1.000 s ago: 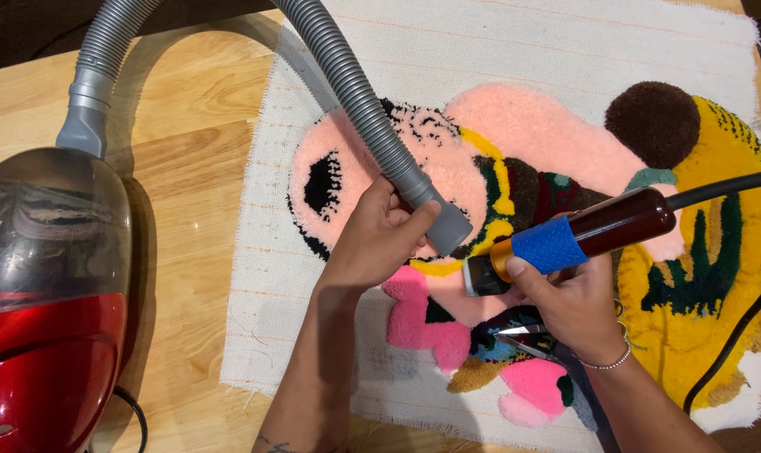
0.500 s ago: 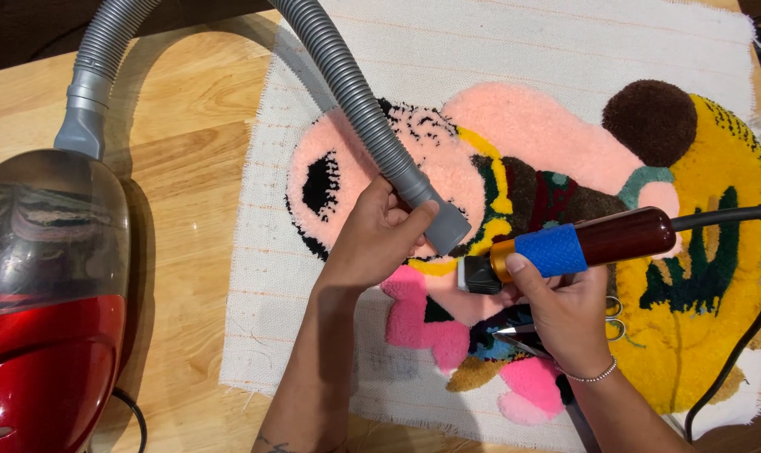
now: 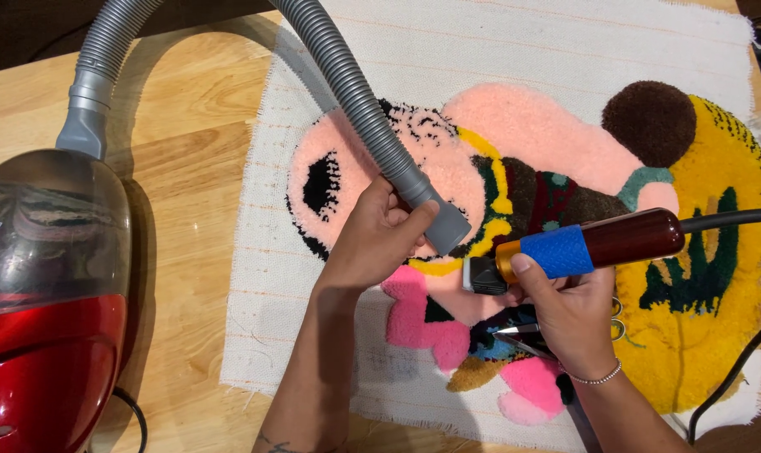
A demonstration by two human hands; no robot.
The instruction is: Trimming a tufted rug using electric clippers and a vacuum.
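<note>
A colourful tufted rug [image 3: 523,134] on white backing cloth lies on a wooden table [image 3: 187,168]. My left hand [image 3: 372,239] grips the grey nozzle of a vacuum hose [image 3: 359,105], its mouth resting on the pink pile beside a yellow outline. My right hand [image 3: 565,310] holds an electric trimmer [image 3: 582,245] with a dark red body, blue grip tape and black head. The trimmer head sits on the pile just right of the nozzle. A pair of scissors [image 3: 523,335] also shows under my right hand, its loops by my wrist.
A red vacuum cleaner [image 3: 49,302] with a clear dust bin stands on the table at the left, the hose arching from it. The trimmer's black cord [image 3: 733,361] runs off the right edge. The rug's frayed edge [image 3: 246,252] faces the vacuum.
The trimmer has levelled out and shifted slightly right, after first dropping lower on the rug. My left hand and the nozzle have stayed put.
</note>
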